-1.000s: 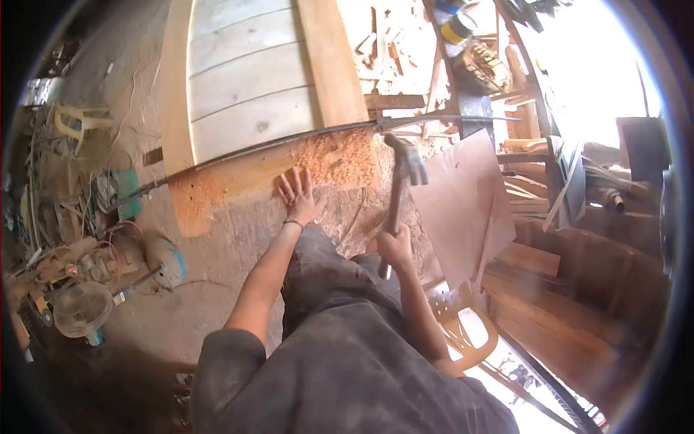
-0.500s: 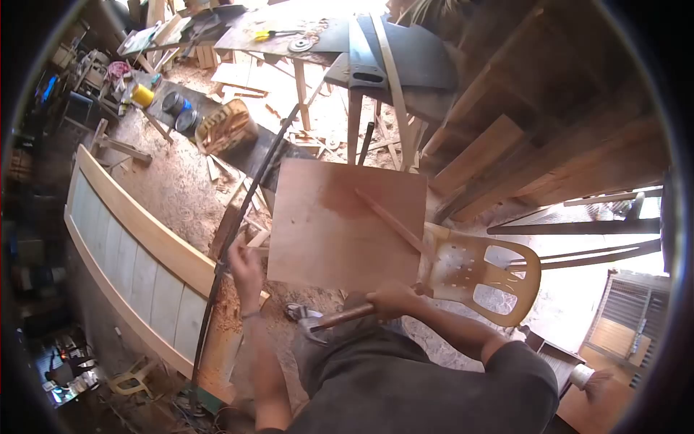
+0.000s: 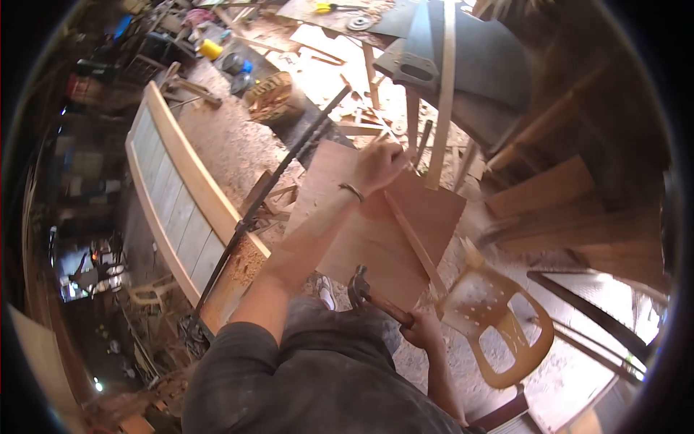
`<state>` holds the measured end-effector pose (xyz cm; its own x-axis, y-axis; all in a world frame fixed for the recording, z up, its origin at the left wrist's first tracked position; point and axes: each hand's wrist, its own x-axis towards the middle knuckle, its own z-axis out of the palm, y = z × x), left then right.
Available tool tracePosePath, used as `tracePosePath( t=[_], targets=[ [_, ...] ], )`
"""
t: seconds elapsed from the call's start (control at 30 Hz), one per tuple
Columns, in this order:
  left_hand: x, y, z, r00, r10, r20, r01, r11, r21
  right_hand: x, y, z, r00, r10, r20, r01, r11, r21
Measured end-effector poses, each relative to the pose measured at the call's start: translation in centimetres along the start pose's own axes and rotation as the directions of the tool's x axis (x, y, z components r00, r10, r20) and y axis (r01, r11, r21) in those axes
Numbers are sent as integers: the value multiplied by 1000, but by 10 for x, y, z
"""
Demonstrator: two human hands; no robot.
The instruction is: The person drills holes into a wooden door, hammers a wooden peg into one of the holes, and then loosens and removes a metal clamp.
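Lying at the left is the framed wooden panel (image 3: 177,194), with pale planks inside. Smaller than it, the brown board (image 3: 361,253) is in front of the person, near the plastic chair (image 3: 473,296). A wooden strip (image 3: 412,239) crosses this board. The hammer (image 3: 389,309) is in the right hand (image 3: 425,329), whose grip is closed around the handle's end; its head points leftward. Above the board, the left hand (image 3: 379,165) is partly curled; I cannot tell if its grip has something.
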<state>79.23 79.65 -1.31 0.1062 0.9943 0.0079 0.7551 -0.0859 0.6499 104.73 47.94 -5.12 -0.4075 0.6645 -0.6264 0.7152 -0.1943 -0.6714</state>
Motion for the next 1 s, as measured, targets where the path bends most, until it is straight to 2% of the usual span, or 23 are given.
tracePosePath(
  t=[0.07, 0.1, 0.2, 0.27, 0.33, 0.4, 0.47, 0.57, 0.67, 0.8, 0.83, 0.87, 0.93, 1.0],
  targets=[
    [-14, -22, 8, 997, 73, -35, -69, 994, 87, 3, 4, -5, 1000, 4, -11, -3, 999, 50],
    [-19, -33, 3, 999, -45, -16, 46, 989, 140, 3, 4, -10, 1000, 2, -20, -1, 999, 54],
    [-16, -89, -28, 982, -106, -156, 140, 964, 225, 10, 15, -13, 999, 13, -31, -12, 1000, 19],
    [-9, -117, -60, 923, -275, -269, 330, 925, 188, 13, 25, -12, 999, 16, -34, -16, 1000, -8],
    [1, -168, -95, 908, -251, -335, 329, 924, 198, 16, 32, -8, 999, 8, -40, -8, 1000, -19],
    [14, -217, -134, 912, -241, -332, 352, 875, 333, 14, 27, -5, 998, 27, -59, -27, 1000, -1],
    [32, -253, -167, 883, -341, -323, 463, 751, 471, 7, 22, 1, 997, 50, -65, -49, 999, 15],
    [61, -287, -197, 883, -358, -302, 469, 683, 560, 1, 3, 9, 993, 111, -39, -111, 994, 6],
    [96, -308, -206, 912, -373, -169, 382, 628, 678, -13, 0, 43, 974, 217, -58, -215, 976, 45],
    [153, -357, -194, 890, -455, 32, 307, 649, 696, -37, -16, 84, 914, 399, -66, -390, 913, 124],
    [162, -369, -188, 902, -430, 42, 284, 663, 693, -40, -19, 96, 889, 454, -56, -440, 882, 167],
    [166, -375, -184, 910, -411, 50, 267, 675, 688, -40, -39, 99, 853, 518, -56, -484, 827, 286],
    [158, -383, -178, 918, -391, 67, 246, 694, 677, -36, -60, 111, 816, 573, -74, -515, 779, 358],
    [150, -393, -179, 946, -323, 20, 241, 747, 620, -35, -79, 115, 784, 617, -74, -526, 722, 449]
  ],
)
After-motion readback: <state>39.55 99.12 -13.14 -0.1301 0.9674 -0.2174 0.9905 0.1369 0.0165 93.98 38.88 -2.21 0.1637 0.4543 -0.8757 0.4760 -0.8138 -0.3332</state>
